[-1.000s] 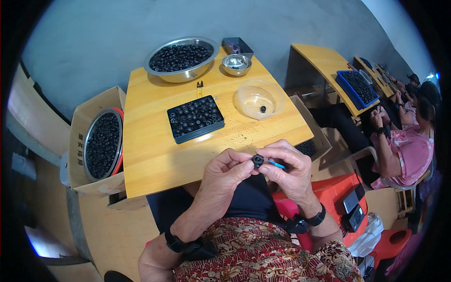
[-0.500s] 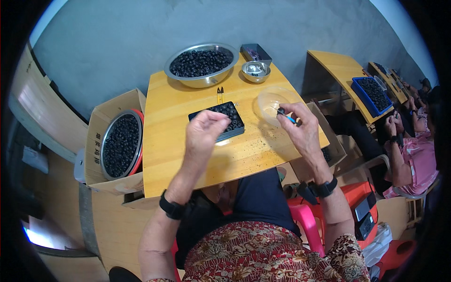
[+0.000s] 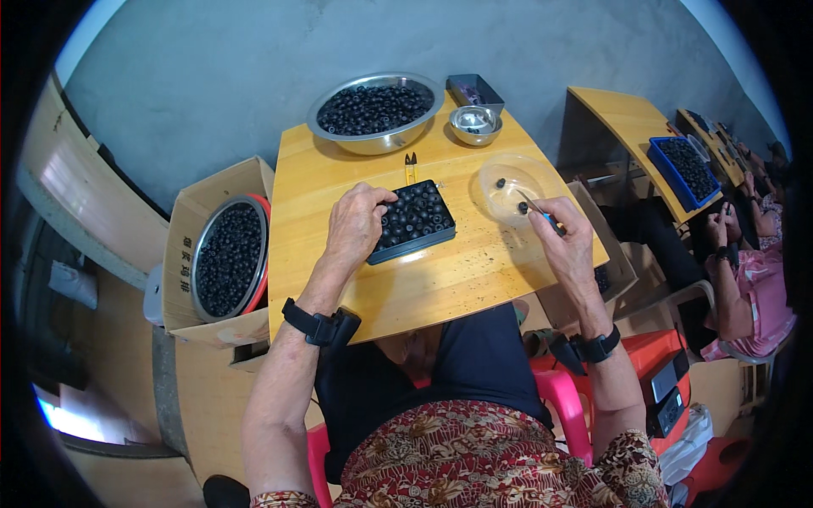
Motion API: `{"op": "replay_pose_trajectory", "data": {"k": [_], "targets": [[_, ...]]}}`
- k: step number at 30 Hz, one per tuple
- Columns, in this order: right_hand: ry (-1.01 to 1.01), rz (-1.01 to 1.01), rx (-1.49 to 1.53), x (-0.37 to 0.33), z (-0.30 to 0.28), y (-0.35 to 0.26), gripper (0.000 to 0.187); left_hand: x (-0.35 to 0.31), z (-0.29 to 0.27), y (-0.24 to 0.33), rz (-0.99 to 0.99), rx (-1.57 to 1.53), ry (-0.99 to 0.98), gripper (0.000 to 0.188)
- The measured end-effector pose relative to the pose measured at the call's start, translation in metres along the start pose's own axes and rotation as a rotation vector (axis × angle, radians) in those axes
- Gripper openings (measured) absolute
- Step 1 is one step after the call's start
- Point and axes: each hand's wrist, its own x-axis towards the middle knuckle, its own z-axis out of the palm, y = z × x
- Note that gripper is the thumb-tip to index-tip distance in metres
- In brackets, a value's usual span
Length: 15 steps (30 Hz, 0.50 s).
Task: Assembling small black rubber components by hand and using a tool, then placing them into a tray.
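My left hand rests at the left side of a black square tray packed with small round black hollow rubber-like pieces. Its fingertips curl together over the tray's far left corner; whether they pinch a piece is hidden. In my right hand is a slim tool with a thin grey blade and a blue handle, probably a small knife. Its tip points into a clear plastic bowl, where two black pieces show. Yellow-handled thread snips lie behind the tray.
A large steel basin of black pieces stands at the back, beside a small metal bowl and a dark box. On the left a cardboard box holds another full basin. Co-workers sit at tables on the right. Dark crumbs dot the tabletop.
My left hand has come down from above the tray to its left edge. A black piece that was at my right fingers now appears in the clear bowl. The view has shifted slightly.
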Motion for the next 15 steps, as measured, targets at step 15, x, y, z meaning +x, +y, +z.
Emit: {"op": "replay_pose_trajectory", "data": {"k": [15], "targets": [[-0.117, 0.099, 0.185, -0.017, -0.005, -0.034, 0.014, 0.004, -0.007, 0.02, -0.105, -0.141, -0.011, 0.011]]}}
